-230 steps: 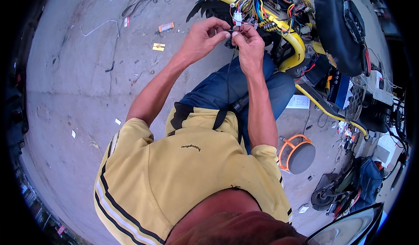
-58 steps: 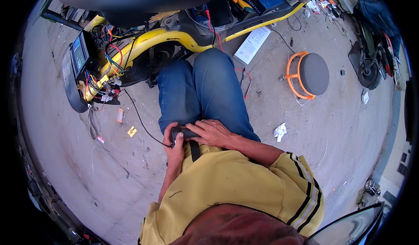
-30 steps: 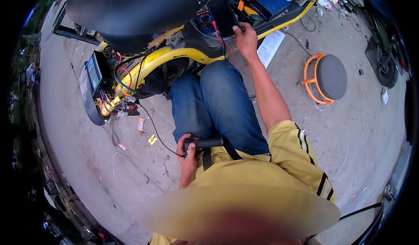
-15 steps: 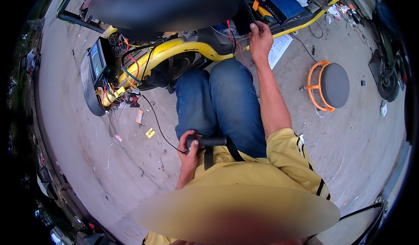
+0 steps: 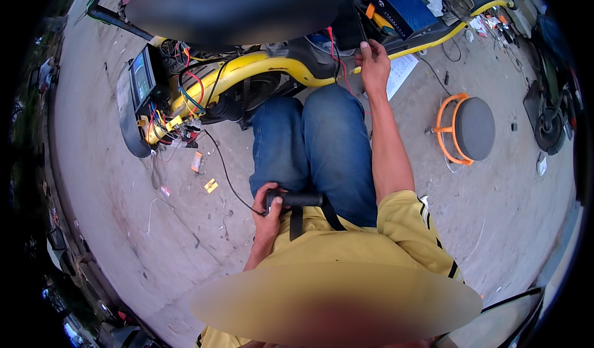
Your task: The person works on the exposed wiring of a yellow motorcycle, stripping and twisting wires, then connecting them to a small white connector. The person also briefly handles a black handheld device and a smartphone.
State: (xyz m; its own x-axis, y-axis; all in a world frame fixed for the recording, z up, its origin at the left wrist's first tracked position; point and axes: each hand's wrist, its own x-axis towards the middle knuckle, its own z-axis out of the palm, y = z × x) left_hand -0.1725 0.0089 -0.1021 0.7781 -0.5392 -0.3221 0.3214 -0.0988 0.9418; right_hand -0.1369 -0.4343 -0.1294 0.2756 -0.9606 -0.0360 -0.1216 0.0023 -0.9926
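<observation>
Head view: I see the left hand (image 5: pixel 266 215) wrapped round the black handle (image 5: pixel 302 200) at six o'clock, can't tell the right hand's (image 5: pixel 375 68) grip at one o'clock's black slab (image 5: pixel 354 28), and fear leaning could strain the cord (image 5: pixel 223 173) running toward ten.

Frame (image 5: pixel 244 67): tubular, seemingly metal; smooth, glossy yellow coating. Display (image 5: pixel 148 75), at the frame's left end: black plastic casing, glossy screen. Panel (image 5: pixel 348 31), beyond the frame: black, smooth. Box (image 5: pixel 396 4), beyond the frame, farther right: smooth blue faces, slight sheen. Sheet (image 5: pixel 402 72), on the frame's near side: white matt paper. Handle (image 5: pixel 301 199), nearer than the frame: black matt rubber or plastic. Jeans (image 5: pixel 334 137): matt blue denim. Shirt (image 5: pixel 328 239): soft yellow cloth. Stool (image 5: pixel 477 128), right of the frame: matt grey seat, smooth orange-coated base.
</observation>
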